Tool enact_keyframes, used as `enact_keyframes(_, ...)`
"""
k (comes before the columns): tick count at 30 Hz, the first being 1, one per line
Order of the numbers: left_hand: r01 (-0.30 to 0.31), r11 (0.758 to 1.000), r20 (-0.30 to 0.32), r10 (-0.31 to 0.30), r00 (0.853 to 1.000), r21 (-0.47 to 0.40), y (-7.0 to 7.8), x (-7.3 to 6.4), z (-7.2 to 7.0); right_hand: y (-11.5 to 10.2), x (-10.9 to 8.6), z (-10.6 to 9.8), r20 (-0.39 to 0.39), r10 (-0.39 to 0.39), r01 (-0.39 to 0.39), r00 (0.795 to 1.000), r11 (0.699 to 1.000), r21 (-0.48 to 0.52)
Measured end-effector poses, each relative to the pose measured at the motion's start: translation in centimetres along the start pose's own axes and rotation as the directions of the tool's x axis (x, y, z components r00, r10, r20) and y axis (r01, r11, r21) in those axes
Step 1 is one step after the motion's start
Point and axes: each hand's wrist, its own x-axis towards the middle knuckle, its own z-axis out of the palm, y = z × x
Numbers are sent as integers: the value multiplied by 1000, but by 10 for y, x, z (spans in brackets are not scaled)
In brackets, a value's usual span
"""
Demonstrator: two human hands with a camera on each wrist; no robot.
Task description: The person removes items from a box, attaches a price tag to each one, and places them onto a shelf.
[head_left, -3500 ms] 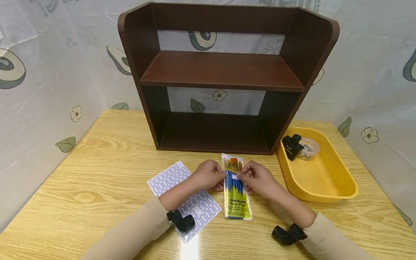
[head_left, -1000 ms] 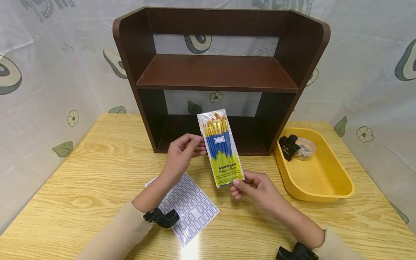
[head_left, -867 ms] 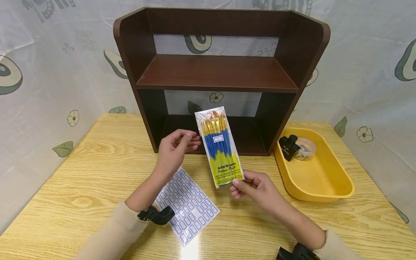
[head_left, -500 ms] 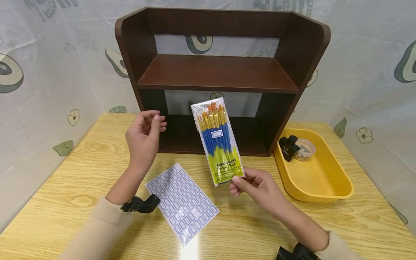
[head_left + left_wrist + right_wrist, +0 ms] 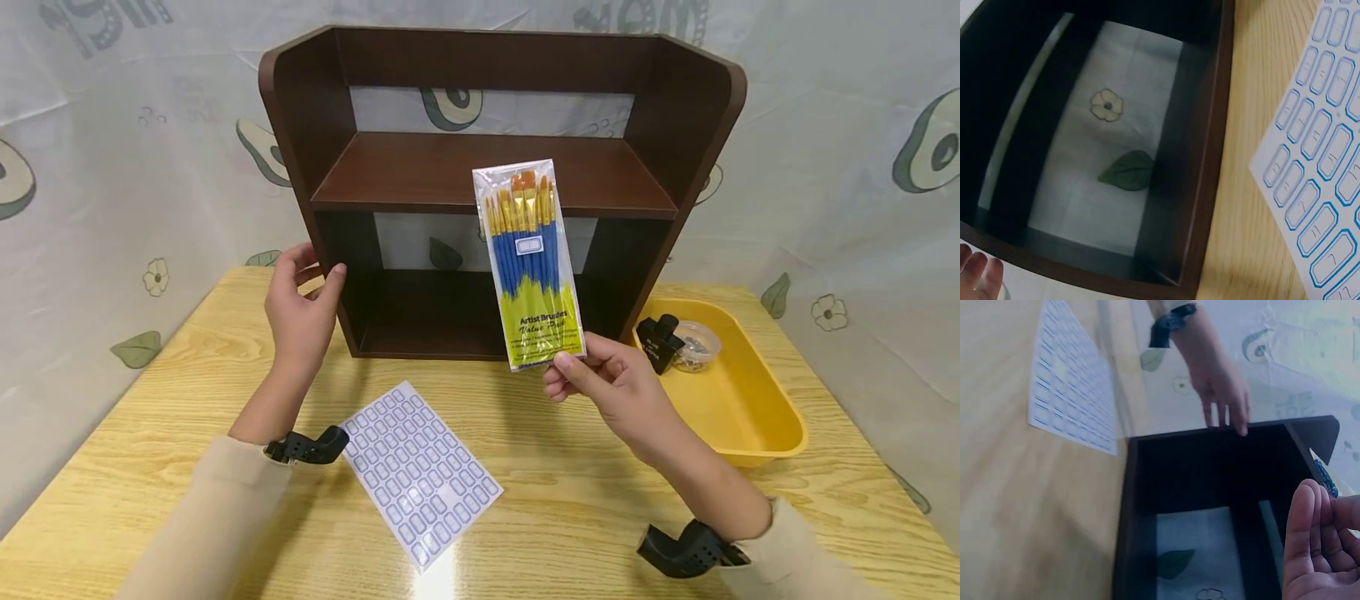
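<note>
My right hand (image 5: 628, 393) pinches the bottom edge of a clear pack of artist brushes (image 5: 534, 312), thumb in front. The pack stands almost upright in the air, overlapping the brown shelf unit (image 5: 420, 171) in the head view. Blue-handled brushes show through it, and a small blue-bordered sticker (image 5: 529, 245) lies across their handles. My left hand (image 5: 296, 321) is at the shelf unit's left side panel, thumb by the front edge and fingers on the outer side. In the left wrist view its fingertips (image 5: 991, 275) show just outside the panel.
A sheet of blue-bordered label stickers (image 5: 420, 475) lies on the wooden table (image 5: 570, 517) before the unit. At right, a yellow tray (image 5: 738, 417) holds a black bottle (image 5: 660, 343) and a round clear tub (image 5: 696, 346). A patterned white cloth (image 5: 810, 167) hangs behind.
My left hand has let go of the brush pack and moved left to the shelf unit's side panel. My right hand has shifted to the pack's bottom edge and raised it off the table.
</note>
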Motion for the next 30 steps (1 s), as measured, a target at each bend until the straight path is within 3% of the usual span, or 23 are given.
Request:
enact_keyframes(9,16,992,16,-18,1000,123,-18,4,6,-21,36,-6,-94,50,-44,994,997,67)
enact_keyframes(15,-23,980,24,19,1000,198,-25,4,8,-32,63,0,-118,61,-52,991,996,79)
enact_keyframes(30,-39,982,27,35,999,187,-26,3,6,-67,109,11,-170,72,-41,983,983,179)
